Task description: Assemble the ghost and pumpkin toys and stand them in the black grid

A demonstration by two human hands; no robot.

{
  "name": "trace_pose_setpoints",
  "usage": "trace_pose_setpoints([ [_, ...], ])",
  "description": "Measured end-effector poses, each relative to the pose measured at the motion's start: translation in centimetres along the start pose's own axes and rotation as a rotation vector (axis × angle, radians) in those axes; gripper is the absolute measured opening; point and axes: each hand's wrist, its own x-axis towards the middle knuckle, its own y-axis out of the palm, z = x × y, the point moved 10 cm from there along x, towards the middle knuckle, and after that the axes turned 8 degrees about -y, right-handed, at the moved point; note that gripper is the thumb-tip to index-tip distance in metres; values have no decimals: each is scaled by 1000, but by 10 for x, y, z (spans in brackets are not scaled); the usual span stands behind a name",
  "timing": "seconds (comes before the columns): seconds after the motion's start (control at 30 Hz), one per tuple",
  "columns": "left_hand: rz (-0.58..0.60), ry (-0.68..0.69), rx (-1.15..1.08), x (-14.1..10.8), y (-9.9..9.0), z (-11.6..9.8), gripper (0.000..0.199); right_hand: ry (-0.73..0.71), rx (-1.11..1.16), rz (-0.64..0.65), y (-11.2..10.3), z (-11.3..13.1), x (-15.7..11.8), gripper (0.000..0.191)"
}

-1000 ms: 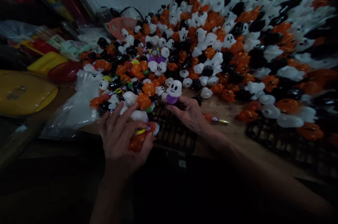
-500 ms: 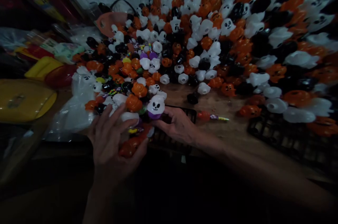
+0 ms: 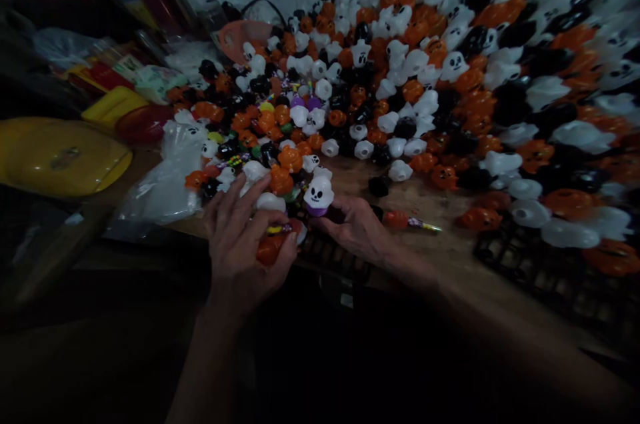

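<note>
My right hand (image 3: 353,227) grips a small white ghost figure (image 3: 319,195) with a black-eyed face and a purple base, upright between thumb and fingers. Close by, my left hand (image 3: 245,237) curls around an orange plastic piece (image 3: 270,249), partly hidden by the thumb and palm. A yellow and purple patterned bit (image 3: 278,229) shows between its fingers. White rounded pieces (image 3: 271,203) and an orange pumpkin piece (image 3: 281,179) lie just beyond the left fingertips. Beneath the hands is a black slotted tray (image 3: 330,254), largely covered.
A large heap of white, orange and black Halloween figures (image 3: 410,64) covers the back and right of the wooden table (image 3: 345,174). Right of my hand lies an orange-topped patterned stick (image 3: 417,223). Clear plastic bags (image 3: 167,177) and a yellow container (image 3: 65,156) are at left.
The view has turned left, so everything sits farther right in the picture. Both hands keep their holds, and the ghost figure stays upright in my right hand.
</note>
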Motion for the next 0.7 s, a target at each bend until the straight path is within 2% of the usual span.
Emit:
trace_pose_setpoints([
  [0.1, -21, 3, -12, 0, -1, 0, 17, -30, -35, 57, 8, 0, -1, 13],
  [0.27, -11, 11, -29, -2, -1, 3, 18, -45, -113, 58, 9, -3, -4, 12],
  [0.53, -34, -11, -143, 2, 0, -1, 27, -123, -420, 129, 16, 5, -5, 6],
  [0.63, -66, -14, -163, 4, -1, -3, 28, -150, -441, 153, 18, 4, -6, 6],
  [0.7, -42, -6, -151, 4, 0, -3, 28, -147, -404, 151, 18, 3, -5, 4],
])
